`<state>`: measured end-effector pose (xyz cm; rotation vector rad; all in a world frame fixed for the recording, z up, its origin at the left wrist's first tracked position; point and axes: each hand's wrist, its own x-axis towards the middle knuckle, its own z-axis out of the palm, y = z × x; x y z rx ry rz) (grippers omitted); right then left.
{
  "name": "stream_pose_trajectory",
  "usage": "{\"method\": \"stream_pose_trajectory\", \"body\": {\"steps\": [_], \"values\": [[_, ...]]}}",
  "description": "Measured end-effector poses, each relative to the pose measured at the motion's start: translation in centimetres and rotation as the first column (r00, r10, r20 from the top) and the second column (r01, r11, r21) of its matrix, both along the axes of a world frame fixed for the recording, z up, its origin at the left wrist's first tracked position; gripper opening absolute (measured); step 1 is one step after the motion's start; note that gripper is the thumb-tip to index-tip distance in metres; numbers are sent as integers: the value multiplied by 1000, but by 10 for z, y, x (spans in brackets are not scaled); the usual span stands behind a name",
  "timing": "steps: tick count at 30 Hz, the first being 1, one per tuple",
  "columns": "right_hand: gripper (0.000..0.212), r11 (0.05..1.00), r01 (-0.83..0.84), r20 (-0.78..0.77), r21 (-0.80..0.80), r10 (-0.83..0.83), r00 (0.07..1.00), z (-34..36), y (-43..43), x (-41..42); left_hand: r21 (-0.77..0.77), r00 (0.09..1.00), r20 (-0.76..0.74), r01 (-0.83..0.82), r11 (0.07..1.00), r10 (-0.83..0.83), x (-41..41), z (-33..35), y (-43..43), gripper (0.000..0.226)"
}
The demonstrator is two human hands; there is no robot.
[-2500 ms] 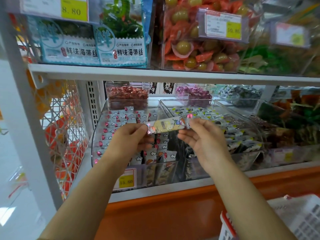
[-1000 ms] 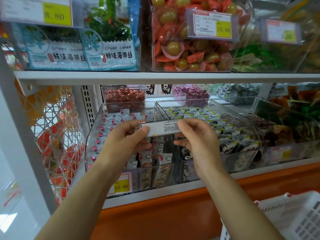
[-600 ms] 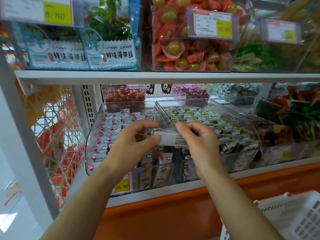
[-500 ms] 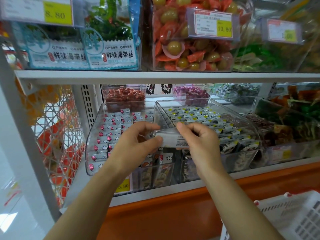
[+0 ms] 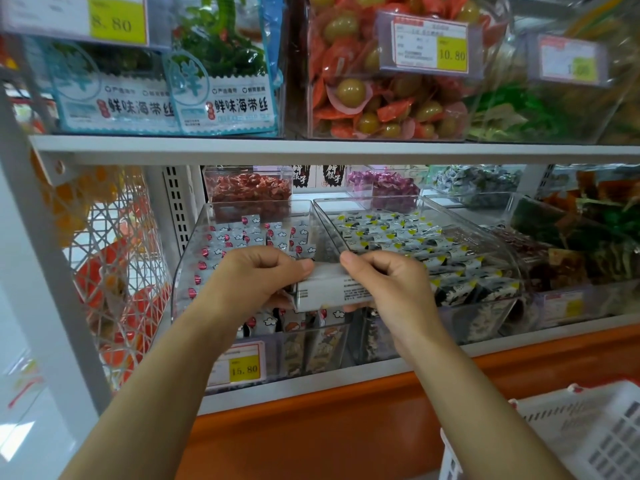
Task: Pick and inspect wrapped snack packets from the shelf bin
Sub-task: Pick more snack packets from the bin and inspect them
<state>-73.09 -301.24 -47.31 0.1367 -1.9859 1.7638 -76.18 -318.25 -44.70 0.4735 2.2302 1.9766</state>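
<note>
Both hands are up at the clear shelf bin (image 5: 194,251), the left hand (image 5: 249,282) and right hand (image 5: 391,289) pinching opposite ends of one white snack packet (image 5: 329,289). Its printed side faces the camera. A white basket (image 5: 585,431) sits low on the right.

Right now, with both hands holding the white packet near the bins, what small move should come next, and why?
Probably lower the packet into the left clear bin. The left hand and right hand pinch its two ends, its white printed side faces the camera, and it hangs close over that bin's front, so a short drop seems enough.
</note>
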Motion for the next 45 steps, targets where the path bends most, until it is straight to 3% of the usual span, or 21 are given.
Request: {"method": "stream_pose_trajectory", "body": {"steps": [5,10,16,23,28,30,32,33,36,39,41,45], "values": [[27,1000,21,-4,-6,-21,1000,0,-2,0,-32,999,-46,-14,999,12,2,0,0,37],[24,998,58,3,-7,-58,998,1,0,-1,-231,985,-137,67,971,-100,6,-1,2,24],[17,964,-257,226,-69,267,937,12,23,3,-125,991,-129,24,992,-40,3,-2,-2,16],[18,957,-264,209,-120,284,936,8,31,2,-93,991,-122,45,995,-56,1,-4,2,18],[36,945,-277,139,-175,302,943,3,19,-1,0,992,-85,-98,995,98,-5,-9,6,14],[43,968,-245,123,-50,250,961,0,11,-2,48,982,-80,-166,985,169,-8,-10,9,15],[40,987,-111,81,119,102,992,-2,4,-4,35,973,-101,-203,979,206,-10,-12,12,18],[36,990,-53,48,132,47,998,-3,2,-5,27,973,-110,-199,980,201,-10,-13,15,22],[20,996,78,-25,-37,-79,997,3,2,-11,19,967,-140,-210,977,211,-13,-14,21,42],[28,954,272,-44,-128,-279,959,10,11,-22,-161,886,-374,-353,922,274,-24,-16,17,49],[32,940,337,-25,-45,-338,941,13,14,-31,-364,865,-473,-368,855,171,-31,-20,16,47],[26,916,341,-110,211,-324,940,21,10,-52,-724,888,-449,-299,621,-96,-38,-34,27,49]]}}
